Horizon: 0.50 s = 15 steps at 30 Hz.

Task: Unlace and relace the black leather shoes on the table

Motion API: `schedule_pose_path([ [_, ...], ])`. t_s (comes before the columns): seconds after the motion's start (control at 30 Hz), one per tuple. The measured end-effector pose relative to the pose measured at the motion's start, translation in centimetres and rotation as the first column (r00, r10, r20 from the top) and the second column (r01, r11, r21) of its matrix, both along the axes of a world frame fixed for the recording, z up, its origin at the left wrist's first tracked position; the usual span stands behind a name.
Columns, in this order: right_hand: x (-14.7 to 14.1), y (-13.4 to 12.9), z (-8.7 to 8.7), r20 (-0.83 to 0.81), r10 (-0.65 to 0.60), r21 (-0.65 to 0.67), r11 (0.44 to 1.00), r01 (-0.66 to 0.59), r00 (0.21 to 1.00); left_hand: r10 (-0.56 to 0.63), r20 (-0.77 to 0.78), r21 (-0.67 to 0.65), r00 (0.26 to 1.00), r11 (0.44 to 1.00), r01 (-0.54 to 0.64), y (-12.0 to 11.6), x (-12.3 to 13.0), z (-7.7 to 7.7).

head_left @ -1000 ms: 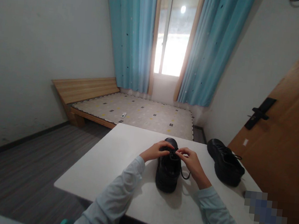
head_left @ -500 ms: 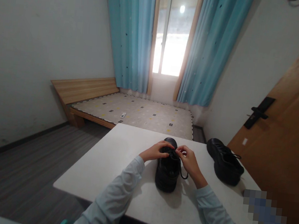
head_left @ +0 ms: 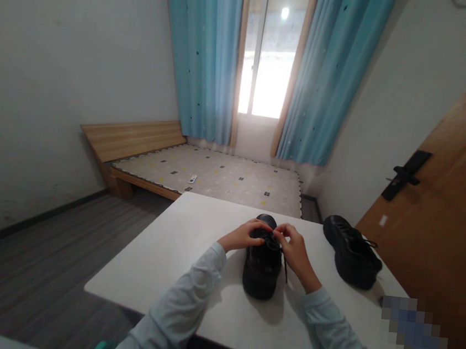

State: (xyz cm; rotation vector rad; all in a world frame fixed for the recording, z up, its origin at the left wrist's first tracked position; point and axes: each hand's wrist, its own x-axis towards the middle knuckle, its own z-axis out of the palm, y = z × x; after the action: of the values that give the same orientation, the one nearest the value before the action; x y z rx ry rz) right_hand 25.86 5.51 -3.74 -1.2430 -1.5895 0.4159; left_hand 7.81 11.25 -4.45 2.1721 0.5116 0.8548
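Observation:
A black lace-up shoe (head_left: pixel 262 275) stands on the white table in front of me, its toe pointing away and its heel toward me. My left hand (head_left: pixel 245 234) reaches over it from the left, thumb and fingers closed around the upper at the lacing. On the right side of the lacing, my right hand (head_left: pixel 292 244) pinches a black shoelace (head_left: pixel 285 266) between thumb and fingertips. One lace end hangs down beside the shoe, below my right hand. The exact grip at the eyelets is too small and dark to make out.
The matching black shoe (head_left: pixel 352 253) rests at the right side of the white table (head_left: pixel 144 259). Beyond the table is a bed (head_left: pixel 225 168) with a small white remote (head_left: pixel 192 179) on it. A wooden door (head_left: pixel 440 218) stands on the right, and a blurred patch (head_left: pixel 419 338) covers the lower right.
The lace loop beside the shoe has become a straighter hanging end. My right hand has shifted very slightly; my left hand stays at the lacing.

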Motion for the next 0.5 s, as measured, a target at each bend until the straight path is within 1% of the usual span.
schedule_pose_path([
  [0.13,0.25,0.07,0.26,-0.154,0.132,-0.082,0.986,-0.145,0.979,0.001,0.01,-0.003,1.0,1.0,-0.001,-0.04,-0.02,0.04],
  [0.23,0.49,0.08,0.22,-0.241,0.179,-0.104,0.972,-0.209,0.954,-0.008,0.017,0.0,1.0,1.0,0.008,-0.06,-0.05,0.11],
  [0.33,0.65,0.05,0.09,-0.301,0.181,-0.113,0.968,-0.224,0.936,-0.002,0.013,-0.001,1.0,1.0,0.002,-0.04,-0.08,0.09],
  [0.5,0.81,0.08,0.09,-0.379,0.148,-0.103,0.974,-0.2,0.913,0.013,0.006,-0.009,1.0,1.0,-0.013,0.06,-0.07,-0.08],
])
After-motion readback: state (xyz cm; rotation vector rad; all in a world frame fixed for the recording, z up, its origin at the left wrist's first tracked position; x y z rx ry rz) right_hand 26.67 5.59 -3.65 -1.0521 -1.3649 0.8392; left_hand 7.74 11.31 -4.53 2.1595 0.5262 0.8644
